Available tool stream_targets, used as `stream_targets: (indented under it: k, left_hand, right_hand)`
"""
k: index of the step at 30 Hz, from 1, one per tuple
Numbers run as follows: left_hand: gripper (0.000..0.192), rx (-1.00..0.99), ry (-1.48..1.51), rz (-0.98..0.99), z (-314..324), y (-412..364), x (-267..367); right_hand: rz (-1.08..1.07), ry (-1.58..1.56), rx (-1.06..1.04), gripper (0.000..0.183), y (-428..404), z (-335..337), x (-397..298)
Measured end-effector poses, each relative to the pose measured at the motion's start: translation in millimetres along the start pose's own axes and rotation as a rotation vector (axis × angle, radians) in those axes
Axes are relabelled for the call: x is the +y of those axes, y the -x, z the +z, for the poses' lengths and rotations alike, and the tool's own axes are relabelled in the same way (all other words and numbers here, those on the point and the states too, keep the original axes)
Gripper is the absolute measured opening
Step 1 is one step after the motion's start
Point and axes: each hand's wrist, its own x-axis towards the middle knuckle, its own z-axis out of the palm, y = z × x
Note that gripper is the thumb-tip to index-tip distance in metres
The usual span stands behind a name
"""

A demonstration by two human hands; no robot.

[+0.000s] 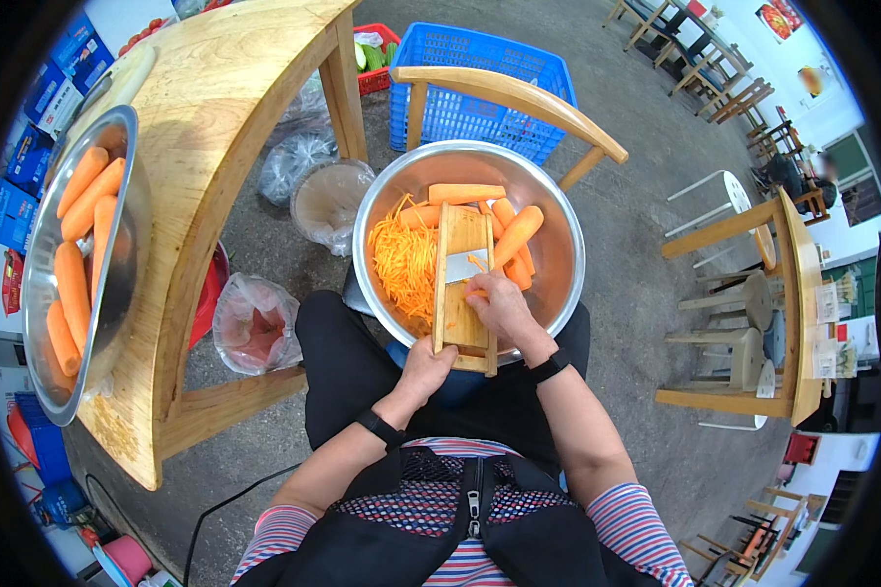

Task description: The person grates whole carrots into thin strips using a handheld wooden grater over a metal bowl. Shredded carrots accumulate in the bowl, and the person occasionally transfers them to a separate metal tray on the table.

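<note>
A wooden grater board [464, 312] with a metal plate leans over the near rim of a large steel bowl [574, 242]. My left hand [427, 367] grips its lower left corner. On the board's wooden face, below the metal plate, my right hand [501, 304] pinches a small orange piece of carrot [477, 293]. Shredded carrot [404, 268] is heaped in the bowl's left side. Several whole peeled carrots [517, 235] lie to the right of the board and behind it. A few shreds rest on the metal plate.
Left stands a wooden table [213, 95] bearing a steel basin [133, 191] of peeled carrots. Lined bins [257, 323] sit on the floor beside my leg. Behind the bowl are a wooden chair back [514, 88] and a blue plastic crate [477, 51]. A person [785, 176] sits far right.
</note>
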Motion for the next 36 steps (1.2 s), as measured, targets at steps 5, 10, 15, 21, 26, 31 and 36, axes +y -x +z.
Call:
stream_targets:
  k: [5, 10, 15, 21, 26, 31, 36]
  left_hand:
    - [0.026, -0.001, -0.054, 0.005, -0.7, -2.1, -2.2]
    - [0.026, 0.009, -0.016, 0.014, -0.3, -0.4, -1.1]
    - [0.025, 0.001, 0.003, 0.007, -0.2, 0.3, 0.3]
    - [0.014, -0.001, 0.026, 0.060, 3.6, -3.3, -7.0]
    - [0.016, -0.004, 0.037, 0.077, 1.0, -5.7, -11.3]
    - [0.022, -0.003, 0.020, 0.036, 1.4, -0.2, 0.6]
    - [0.017, -0.001, 0.013, 0.052, 1.0, -5.5, -8.8]
  right_hand:
    - [0.092, 0.026, 0.200, 0.020, -2.0, 1.9, -4.7]
    - [0.120, 0.137, 0.124, 0.022, -6.5, 6.6, -17.8]
    - [0.068, 0.151, 0.128, 0.023, -7.2, 6.8, -17.0]
    - [-0.092, 0.067, 0.035, 0.019, -1.6, 11.1, -4.6]
    - [0.078, 0.018, 0.160, 0.019, 12.1, 0.8, -7.4]
    - [0.099, -0.015, 0.211, 0.027, 8.9, 3.0, 10.1]
    - [0.066, 0.098, 0.108, 0.029, 8.2, 6.2, -7.6]
